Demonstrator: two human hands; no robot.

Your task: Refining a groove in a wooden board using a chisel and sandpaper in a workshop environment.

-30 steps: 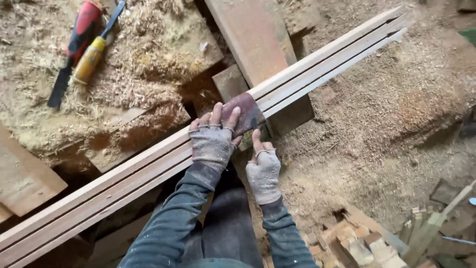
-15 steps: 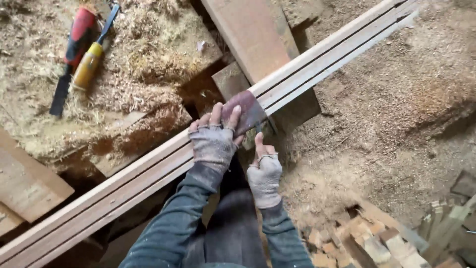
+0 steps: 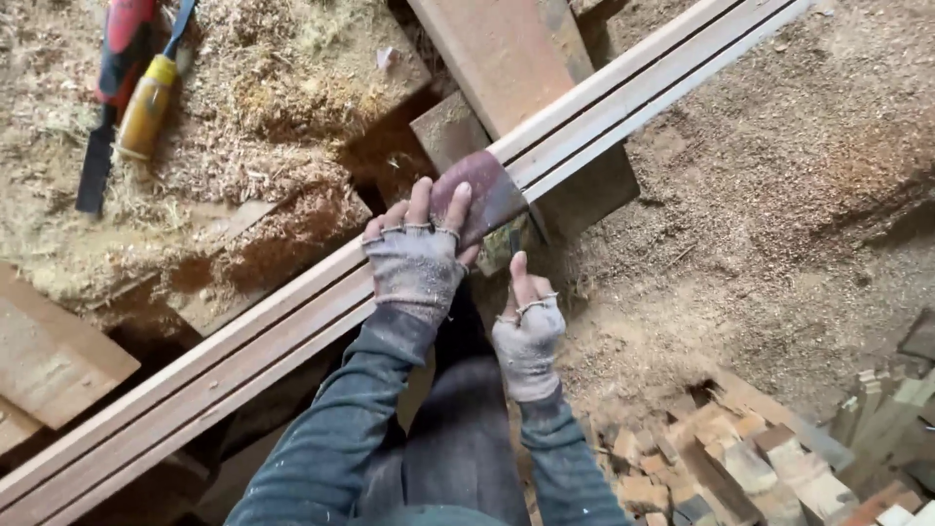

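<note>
Three long pale wooden strips (image 3: 224,362) lie side by side, running diagonally from lower left to upper right. A reddish-brown sheet of sandpaper (image 3: 484,187) is folded over them near the middle. My left hand (image 3: 416,261), in a grey fingerless glove, presses flat on the sandpaper from above, fingers spread over it. My right hand (image 3: 527,329), gloved the same way, sits just below the strips, its fingers curled at the sandpaper's near edge (image 3: 506,244). What lies under the fold is hidden.
A red-handled tool (image 3: 125,44) and a yellow-handled chisel (image 3: 146,105) lie on sawdust at the upper left. A wide brown board (image 3: 487,54) crosses under the strips. A flat plank (image 3: 54,360) sits at left, and several wood offcuts (image 3: 740,468) are piled at lower right.
Both hands stay on the sandpaper at about the same spot on the strips. The view has drifted slightly, bringing more of the offcut pile into sight.
</note>
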